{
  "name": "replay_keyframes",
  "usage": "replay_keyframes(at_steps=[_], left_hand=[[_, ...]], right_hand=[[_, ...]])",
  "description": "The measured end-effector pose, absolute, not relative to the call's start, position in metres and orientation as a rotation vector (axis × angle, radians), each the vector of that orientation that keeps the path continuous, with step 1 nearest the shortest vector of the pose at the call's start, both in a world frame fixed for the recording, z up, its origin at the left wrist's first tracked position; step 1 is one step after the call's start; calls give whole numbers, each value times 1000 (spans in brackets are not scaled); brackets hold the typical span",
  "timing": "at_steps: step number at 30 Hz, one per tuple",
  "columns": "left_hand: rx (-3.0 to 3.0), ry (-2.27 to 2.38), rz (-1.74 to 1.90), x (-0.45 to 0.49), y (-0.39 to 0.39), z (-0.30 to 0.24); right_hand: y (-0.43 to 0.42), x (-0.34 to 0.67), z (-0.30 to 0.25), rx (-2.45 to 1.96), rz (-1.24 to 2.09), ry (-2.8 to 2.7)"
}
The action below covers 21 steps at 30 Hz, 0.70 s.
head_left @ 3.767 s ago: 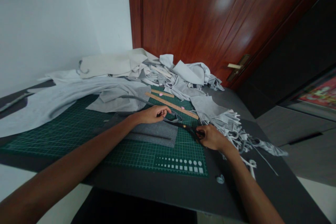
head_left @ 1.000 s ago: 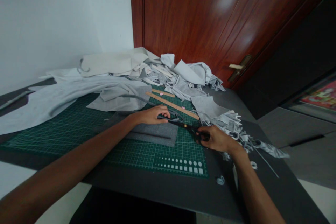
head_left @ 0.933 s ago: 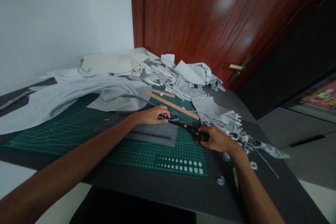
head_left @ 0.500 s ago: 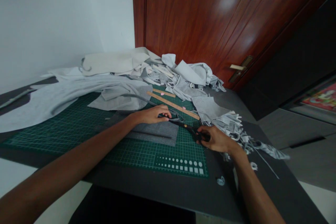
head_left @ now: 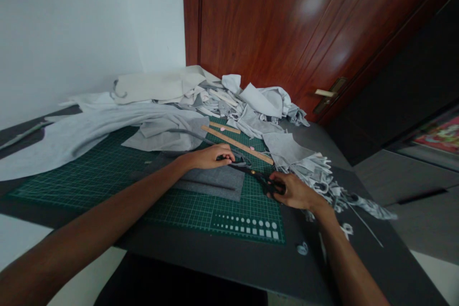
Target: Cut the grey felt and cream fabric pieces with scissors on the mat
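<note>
My right hand is wrapped round the handles of black scissors, whose blades point left. At the blade tips, my left hand pinches a narrow grey fabric strip; part of it trails back to the upper left and its short end lies by the blades. Whether the blades are fully closed is hard to see. Under my left wrist, a dark grey fabric piece lies flat on the green cutting mat, with a thin dark strip across it.
Two wooden rulers lie behind the scissors. Grey cloth drapes over the mat's left, with a cream fabric piece behind. Fabric scraps are heaped at the right. A small scrap sits near the front edge; a door stands behind.
The view has shifted very slightly. My right hand and the scissor handles have moved a little; the left hand keeps its pinch on the strip.
</note>
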<state>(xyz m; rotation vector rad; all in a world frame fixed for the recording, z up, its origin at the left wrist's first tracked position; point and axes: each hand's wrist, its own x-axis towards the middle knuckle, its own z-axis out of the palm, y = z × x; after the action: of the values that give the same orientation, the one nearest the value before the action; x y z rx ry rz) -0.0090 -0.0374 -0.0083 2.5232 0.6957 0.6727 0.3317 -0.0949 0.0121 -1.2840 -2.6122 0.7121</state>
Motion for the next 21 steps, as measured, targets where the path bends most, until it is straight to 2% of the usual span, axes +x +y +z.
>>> replay_keyframes(at_steps=[21], left_hand=[[2520, 714, 723, -9, -38, -8]], right_hand=[[-97, 322, 14, -1280, 712, -2560]])
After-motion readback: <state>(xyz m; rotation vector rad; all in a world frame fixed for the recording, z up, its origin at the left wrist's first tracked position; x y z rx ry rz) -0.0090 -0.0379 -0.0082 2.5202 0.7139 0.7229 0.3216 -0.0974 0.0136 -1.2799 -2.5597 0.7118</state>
